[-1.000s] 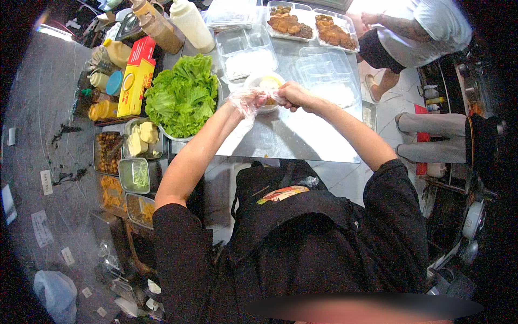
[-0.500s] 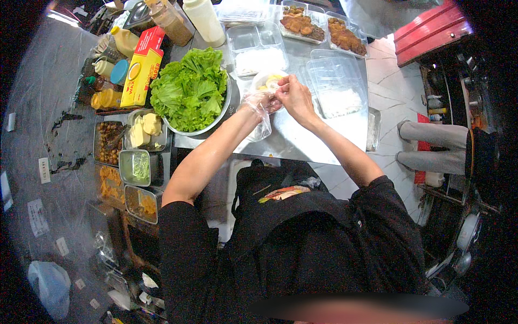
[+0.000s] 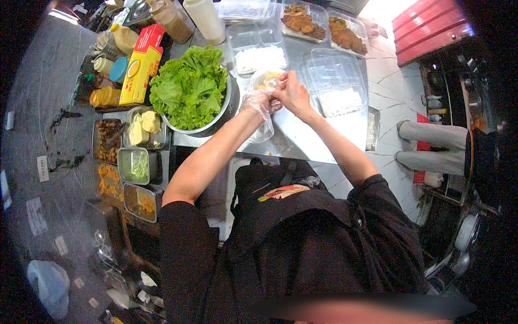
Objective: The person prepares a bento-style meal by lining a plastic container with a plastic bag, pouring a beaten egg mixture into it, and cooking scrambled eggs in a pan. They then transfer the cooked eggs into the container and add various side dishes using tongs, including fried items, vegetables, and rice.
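My left hand (image 3: 258,102), in a loose clear plastic glove, meets my bare right hand (image 3: 294,94) over the steel table. My right fingers are pinched together at the left hand's fingertips. A small, clear, roundish thing shows there, too small to name. The left fingers look curled in and are partly hidden. Just beyond them is a white bowl (image 3: 258,81) with yellow pieces in it, partly covered by my hands. A clear compartment tray (image 3: 259,35) with white rice lies behind it. Another open clear tray (image 3: 332,70) with rice lies to the right.
Green lettuce (image 3: 189,89) fills a metal bowl on the left. Beside it stand a yellow-red wax paper box (image 3: 141,67), squeeze bottles (image 3: 204,21) and several topping containers (image 3: 141,164). Filled meal trays (image 3: 303,24) sit at the back. A person's grey-trousered legs (image 3: 434,146) show right.
My hands stay together, with only a slight shift. At the upper right, a grey shape has moved away from the table's far corner, leaving brightness and what looks like a hand.
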{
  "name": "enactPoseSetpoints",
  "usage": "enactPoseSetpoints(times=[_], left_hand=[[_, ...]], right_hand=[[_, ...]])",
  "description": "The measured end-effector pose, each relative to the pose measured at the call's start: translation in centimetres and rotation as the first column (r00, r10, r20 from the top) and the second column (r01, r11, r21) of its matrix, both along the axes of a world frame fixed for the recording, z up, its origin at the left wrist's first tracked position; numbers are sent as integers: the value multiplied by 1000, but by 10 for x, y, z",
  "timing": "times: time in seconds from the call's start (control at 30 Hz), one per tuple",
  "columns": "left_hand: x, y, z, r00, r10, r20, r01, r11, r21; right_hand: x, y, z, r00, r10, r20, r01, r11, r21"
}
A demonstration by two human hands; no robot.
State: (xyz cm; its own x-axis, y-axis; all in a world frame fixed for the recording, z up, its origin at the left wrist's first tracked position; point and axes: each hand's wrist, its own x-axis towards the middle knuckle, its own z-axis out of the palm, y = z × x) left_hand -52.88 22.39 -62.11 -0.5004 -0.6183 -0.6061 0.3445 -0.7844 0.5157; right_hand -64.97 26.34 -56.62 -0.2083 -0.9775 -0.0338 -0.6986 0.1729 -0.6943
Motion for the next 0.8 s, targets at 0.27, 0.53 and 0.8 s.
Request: enactPoseSetpoints(times=[0.27,0.53,0.8], left_hand=[[11,-9,-7,979,-179,-93,164,975,-148],[11,1,-4,990,-45,-131,30,993,-113],[8,17,35,937,-21,349,116,961,-253]], right_hand=[[-26,-16,-17,957,55,284,-94,988,125],[-17,11,14,983,160,86,-155,986,-61],[-16,10,4,752,238,-615,-470,847,-246]])
